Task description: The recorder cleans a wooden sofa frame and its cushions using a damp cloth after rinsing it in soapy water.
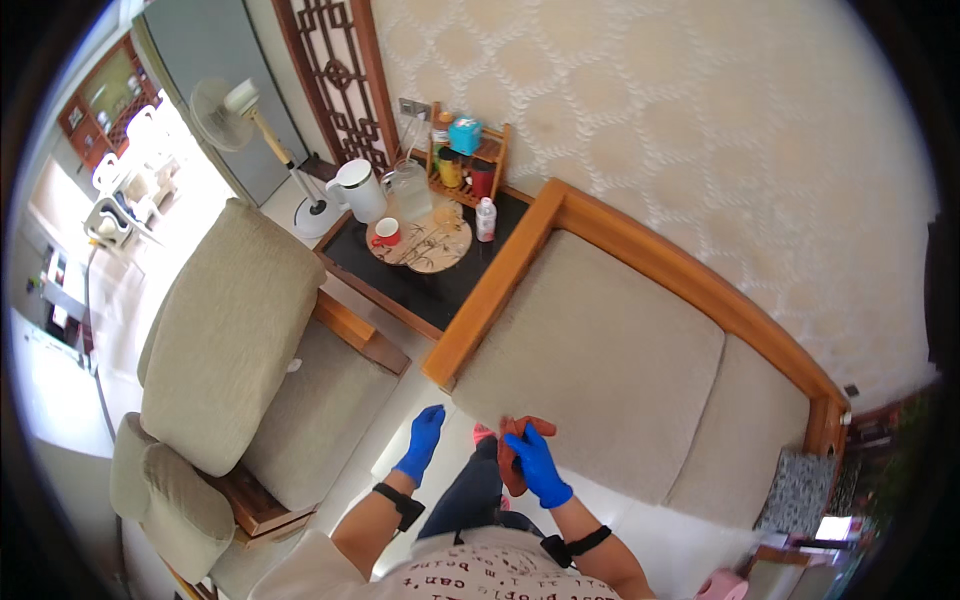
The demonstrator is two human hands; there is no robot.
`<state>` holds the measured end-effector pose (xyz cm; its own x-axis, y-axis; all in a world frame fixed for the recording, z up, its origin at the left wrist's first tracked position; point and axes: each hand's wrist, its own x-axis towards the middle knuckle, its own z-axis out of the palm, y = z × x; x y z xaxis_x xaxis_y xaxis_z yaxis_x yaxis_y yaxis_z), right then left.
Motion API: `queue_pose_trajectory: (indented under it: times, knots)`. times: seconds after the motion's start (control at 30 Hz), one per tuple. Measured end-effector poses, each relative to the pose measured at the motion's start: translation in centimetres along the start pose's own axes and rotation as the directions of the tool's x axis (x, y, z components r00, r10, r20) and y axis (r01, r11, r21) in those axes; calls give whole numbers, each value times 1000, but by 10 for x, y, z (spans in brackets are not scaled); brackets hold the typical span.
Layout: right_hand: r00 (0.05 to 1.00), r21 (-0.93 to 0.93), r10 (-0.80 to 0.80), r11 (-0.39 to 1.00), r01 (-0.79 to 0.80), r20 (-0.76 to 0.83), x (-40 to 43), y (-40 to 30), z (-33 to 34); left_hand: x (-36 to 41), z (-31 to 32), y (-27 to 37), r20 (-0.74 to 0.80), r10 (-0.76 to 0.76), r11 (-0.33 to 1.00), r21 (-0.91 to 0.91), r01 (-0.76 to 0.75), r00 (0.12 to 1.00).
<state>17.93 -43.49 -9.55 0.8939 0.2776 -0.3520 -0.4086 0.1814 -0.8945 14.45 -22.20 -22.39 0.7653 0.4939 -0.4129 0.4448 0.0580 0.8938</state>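
My right hand (538, 465), in a blue glove, is shut on a reddish-brown cloth (513, 474) that hangs from the fingers and spreads out beyond them. It hovers by the front edge of a beige sofa seat cushion (600, 322). My left hand (426, 439), gloved in blue too, is over the pale floor to the left, near the end of the sofa's wooden armrest (491, 292). I see nothing in it, but its fingers are too small and close together to tell how they are held.
A black-topped side table (375, 281) bears a white kettle (358, 187), a glass pitcher (411, 187), a red mug (387, 231), a bottle (486, 221) and a wooden rack (495, 146). At left stand a cushioned armchair (322, 405) and a pedestal fan (285, 150). A pink object (722, 585) is at lower right.
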Motion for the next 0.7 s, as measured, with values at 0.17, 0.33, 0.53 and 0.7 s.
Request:
queue_pose_trajectory:
  times: [0.17, 0.33, 0.53, 0.7]
  knots:
    - [999, -249, 5, 968, -15, -40, 115, 56, 59, 62, 5, -25, -130, -97, 979, -193, 71, 987]
    - [942, -977, -302, 109, 186, 146, 199, 103, 85, 98, 17, -16, -36, -248, 929, -291, 228, 968]
    - [967, -992, -221, -3, 128, 125, 256, 117, 74, 105, -8, -37, -228, -364, 917, -258, 305, 903]
    - [765, -998, -644, -56, -21, 20, 461, 17, -23, 99, 2, -4, -262, -273, 955, -192, 228, 926]
